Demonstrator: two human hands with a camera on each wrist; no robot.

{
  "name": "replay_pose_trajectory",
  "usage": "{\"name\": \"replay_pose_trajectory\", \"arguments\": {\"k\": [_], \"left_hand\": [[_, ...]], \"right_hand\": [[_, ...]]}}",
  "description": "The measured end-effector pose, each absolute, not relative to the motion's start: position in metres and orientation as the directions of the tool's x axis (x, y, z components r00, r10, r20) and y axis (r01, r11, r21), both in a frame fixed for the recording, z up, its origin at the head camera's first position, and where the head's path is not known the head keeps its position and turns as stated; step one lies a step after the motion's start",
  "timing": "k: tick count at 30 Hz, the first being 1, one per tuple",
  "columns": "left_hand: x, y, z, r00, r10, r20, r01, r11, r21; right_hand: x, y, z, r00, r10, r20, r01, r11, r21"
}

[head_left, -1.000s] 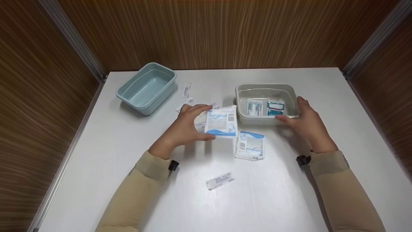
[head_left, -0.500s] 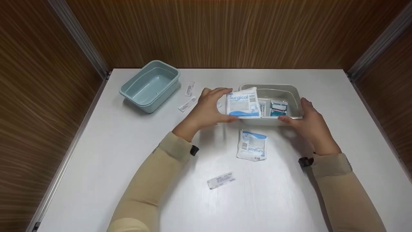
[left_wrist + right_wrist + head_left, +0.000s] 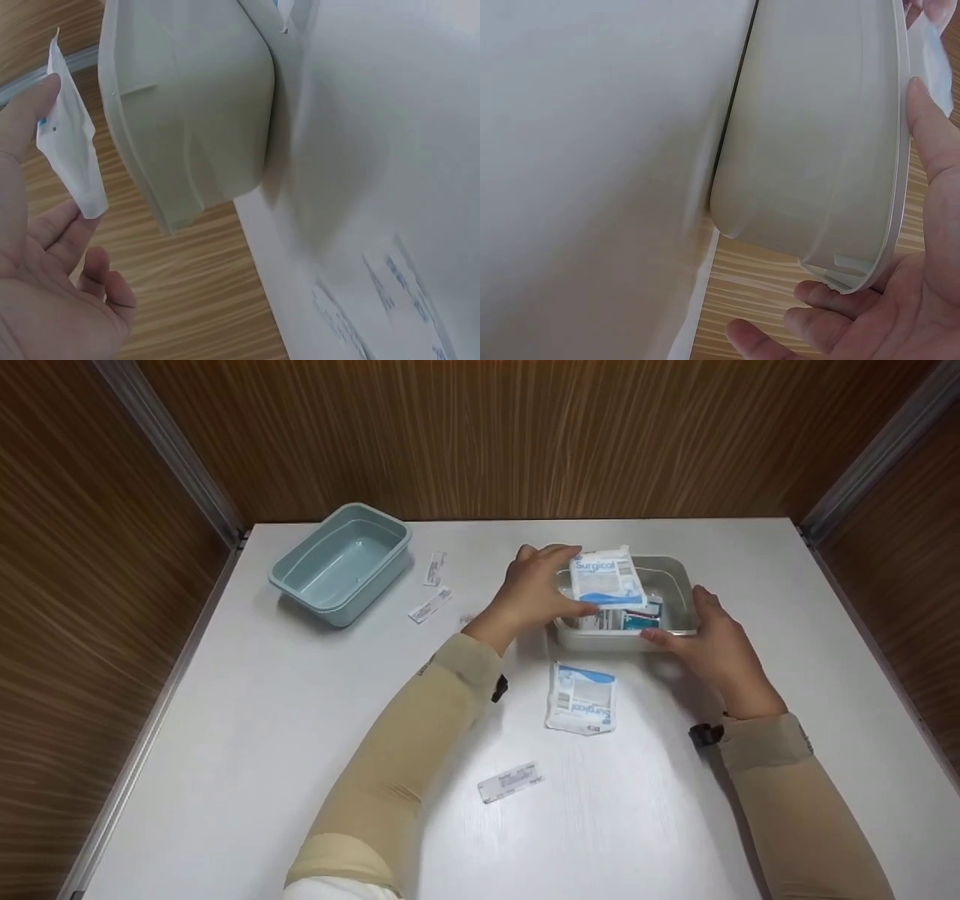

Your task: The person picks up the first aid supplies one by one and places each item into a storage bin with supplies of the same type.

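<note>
Head view: what lies nearest you?

"A strip [image 3: 511, 782]. Beyond it, a spare packet [image 3: 583, 699] flat on the table [image 3: 300, 765]."

"State of hands?"

"My right hand [image 3: 716, 649] grips the tray [image 3: 609, 642] at its near right corner, thumb on the rim. My left hand [image 3: 534, 592] pinches the held packet [image 3: 606, 577] at its left side, thumb nearer me than the fingers."

"Key relation?"

"Held packet above the tray's opening, apart from the rim, between my hands. It is almost square; the tray's long axis runs left to right."

"Farthest?"

"Tub [image 3: 341, 559], far left."
</note>
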State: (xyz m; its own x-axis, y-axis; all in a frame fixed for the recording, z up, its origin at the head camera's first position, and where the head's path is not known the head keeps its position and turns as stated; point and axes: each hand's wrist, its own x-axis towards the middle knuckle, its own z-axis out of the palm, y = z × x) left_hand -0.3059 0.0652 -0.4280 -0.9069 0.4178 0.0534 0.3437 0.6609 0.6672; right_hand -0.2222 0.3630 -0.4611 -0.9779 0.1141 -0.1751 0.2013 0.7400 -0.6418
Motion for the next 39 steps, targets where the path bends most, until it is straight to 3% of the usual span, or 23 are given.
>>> {"name": "replay_pose_trajectory", "arguments": {"k": [26,39], "left_hand": [[-0.305,0.05,-0.443,-0.916,0.392,0.091,0.352,0.672,0.652],[-0.287,0.044,-0.438,-0.905,0.409,0.113,0.377,0.654,0.656]], "right_hand": [[-0.228,0.347,-0.461,-0.983,0.082,-0.166,0.172,0.736,-0.654],[-0.223,0.358,-0.464,-0.983,0.087,-0.161,0.172,0.736,-0.655]]}}
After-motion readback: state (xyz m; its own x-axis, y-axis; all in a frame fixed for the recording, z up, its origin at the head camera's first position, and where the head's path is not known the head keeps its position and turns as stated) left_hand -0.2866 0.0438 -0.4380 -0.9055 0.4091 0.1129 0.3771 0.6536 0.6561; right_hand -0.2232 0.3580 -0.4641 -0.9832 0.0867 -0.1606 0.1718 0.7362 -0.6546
